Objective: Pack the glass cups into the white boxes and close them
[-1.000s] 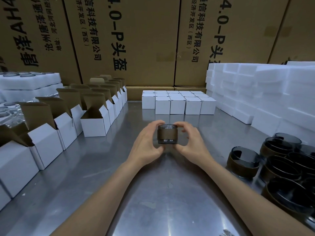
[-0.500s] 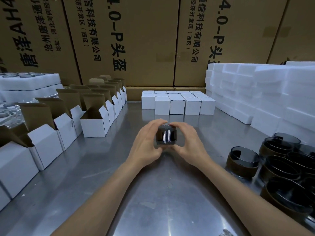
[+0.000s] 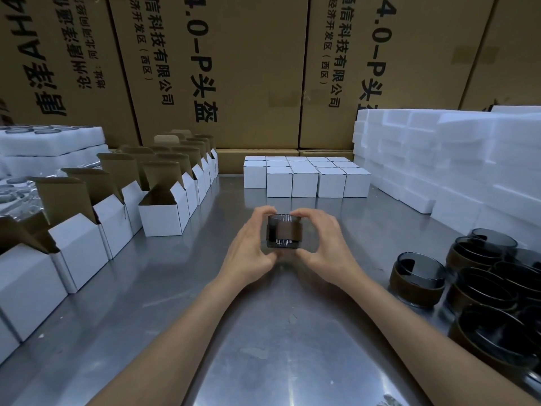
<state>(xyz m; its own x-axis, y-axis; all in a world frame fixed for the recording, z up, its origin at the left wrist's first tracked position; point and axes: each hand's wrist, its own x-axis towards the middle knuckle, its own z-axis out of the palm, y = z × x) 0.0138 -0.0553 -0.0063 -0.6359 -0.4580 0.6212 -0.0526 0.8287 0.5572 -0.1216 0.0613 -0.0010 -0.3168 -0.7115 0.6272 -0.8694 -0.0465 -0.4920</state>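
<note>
Both hands, the left hand [image 3: 248,253] and the right hand [image 3: 325,250], grip one dark glass cup [image 3: 284,231] between curled fingers, held above the steel table [image 3: 263,347] at its middle. A block of closed white boxes [image 3: 306,177] at the back suggests part of the job is done. The open white boxes [image 3: 164,212] on the left and the unpacked cups [image 3: 418,278] on the right remain.

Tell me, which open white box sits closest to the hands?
The open box at the inner end of the left-hand rows, flap up, standing alone nearest the left hand; the other open boxes sit farther left or behind it.
</note>
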